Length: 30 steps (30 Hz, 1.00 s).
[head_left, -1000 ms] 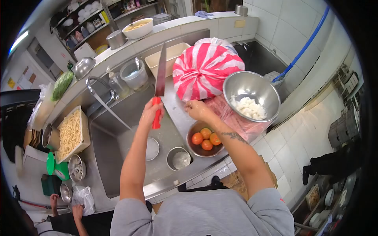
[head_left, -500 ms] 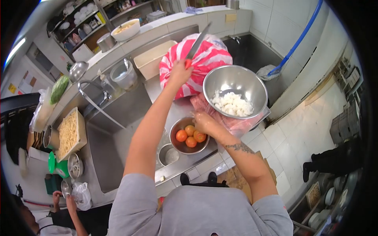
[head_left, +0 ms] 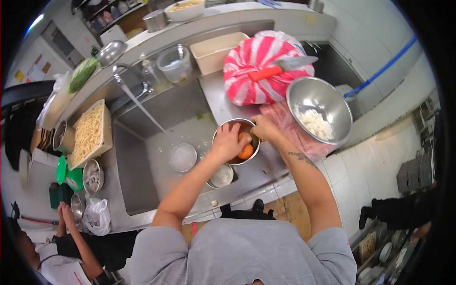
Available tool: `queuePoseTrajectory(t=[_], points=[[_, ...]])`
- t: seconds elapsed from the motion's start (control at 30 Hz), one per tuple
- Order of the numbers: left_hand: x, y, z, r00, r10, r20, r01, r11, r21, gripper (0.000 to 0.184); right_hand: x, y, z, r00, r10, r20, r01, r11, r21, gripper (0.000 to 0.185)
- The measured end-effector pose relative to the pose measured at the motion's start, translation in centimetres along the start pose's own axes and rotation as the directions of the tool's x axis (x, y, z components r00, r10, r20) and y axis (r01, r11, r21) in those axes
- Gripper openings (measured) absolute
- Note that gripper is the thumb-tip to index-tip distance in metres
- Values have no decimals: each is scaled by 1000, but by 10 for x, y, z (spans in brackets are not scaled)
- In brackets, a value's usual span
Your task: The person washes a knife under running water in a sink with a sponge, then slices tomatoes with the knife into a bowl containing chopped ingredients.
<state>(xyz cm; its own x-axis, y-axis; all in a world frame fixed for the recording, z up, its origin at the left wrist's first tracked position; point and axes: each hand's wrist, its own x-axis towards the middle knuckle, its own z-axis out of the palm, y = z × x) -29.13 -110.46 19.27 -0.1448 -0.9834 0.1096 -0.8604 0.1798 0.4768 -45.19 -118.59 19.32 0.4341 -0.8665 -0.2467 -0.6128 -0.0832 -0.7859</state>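
The left hand (head_left: 229,142) dips into a round stainless-steel bowl (head_left: 257,148) on the steel table (head_left: 270,166), its fingers part-spread over orange-red tomatoes (head_left: 246,152); whether they grip one, I cannot tell. The right hand (head_left: 265,128) curls its fingers at the bowl's two o'clock rim, their grip unclear. A red-handled knife (head_left: 273,71) lies at one o'clock, on a pink-and-white striped plastic bag (head_left: 244,59)

Premises present as a working commercial-type kitchen. Evidence noted: a metal sink (head_left: 156,166) with a running tap (head_left: 124,80), a large tray of noodles (head_left: 90,135), a green scale (head_left: 73,176) and metal bowls. White wall tiles (head_left: 365,33) and a loaded storage shelf (head_left: 121,19) are also observed.
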Motion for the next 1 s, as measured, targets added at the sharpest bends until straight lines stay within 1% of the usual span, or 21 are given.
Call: queuePoseTrajectory(t=[0.1,0.13,0.17,0.2,0.23,0.27,0.3,0.33,0.37,0.4,0.43,0.5,0.53,0.57,0.6,0.63,0.7,0.73,0.8,0.93,1.0], points=[[-9,-33,-14,968,-165,-187,172,985,20,65,21,-53,26,996,-34,-77,42,994,104,23],[-8,-36,-30,932,-290,-217,306,951,44,67,36,-72,41,987,-103,-125,117,987,109,23],[-5,-52,-37,884,-344,-316,361,933,-5,67,52,-91,52,993,-90,-69,100,983,152,25],[-1,-78,-42,824,-394,-408,406,912,-59,66,63,-118,64,993,-100,-68,112,972,208,29],[4,-108,-46,753,-436,-492,441,890,-114,66,87,-131,92,961,-194,-196,237,943,233,32],[14,-149,-44,694,-469,-546,420,880,-222,64,110,-146,116,906,-317,-281,355,930,96,36],[25,-193,-44,632,-503,-589,385,864,-324,63,114,-179,121,949,-283,-139,294,953,70,35],[35,-225,-53,542,-611,-577,322,785,-530,61,147,-183,154,822,-481,-304,457,876,-151,29],[42,-252,-63,459,-715,-527,232,669,-706,59,159,-200,172,826,-461,-325,447,886,-121,24],[46,-276,-74,489,-721,-490,5,565,-825,57,168,-212,187,801,-497,-334,479,867,-141,21],[48,-285,-86,500,-800,-333,-135,308,-942,55,174,-224,198,806,-502,-313,483,864,-141,21],[48,-304,-96,618,-693,-372,-319,212,-924,47,181,-235,215,829,-472,-301,470,879,-83,25],[46,-314,-96,699,-653,-292,-275,131,-952,39,179,-238,220,844,-437,-312,440,896,-66,25],[45,-321,-95,742,-632,-226,-246,56,-968,33,175,-236,224,859,-399,-322,406,913,-50,24],[40,-317,-85,776,-610,-163,-238,-42,-970,33,166,-233,224,856,-414,-309,403,910,-100,23],[36,-311,-78,793,-597,-125,-216,-84,-973,33,159,-230,226,848,-453,-275,383,883,-273,21],[27,-290,-57,792,-600,-112,-198,-80,-977,33,138,-212,226,700,-693,-174,529,666,-525,21],[19,-276,-46,785,-606,-128,-195,-46,-980,33,128,-202,226,678,-723,-130,538,609,-582,22],[7,-248,-24,754,-620,-216,-206,89,-975,33,107,-184,223,640,-768,-29,549,482,-683,23],[-4,-203,13,655,-570,-496,-225,479,-848,33,84,-148,217,630,-774,54,520,369,-770,25],[-3,-188,22,597,-520,-611,-231,618,-752,33,77,-142,213,634,-773,18,497,389,-776,24]])
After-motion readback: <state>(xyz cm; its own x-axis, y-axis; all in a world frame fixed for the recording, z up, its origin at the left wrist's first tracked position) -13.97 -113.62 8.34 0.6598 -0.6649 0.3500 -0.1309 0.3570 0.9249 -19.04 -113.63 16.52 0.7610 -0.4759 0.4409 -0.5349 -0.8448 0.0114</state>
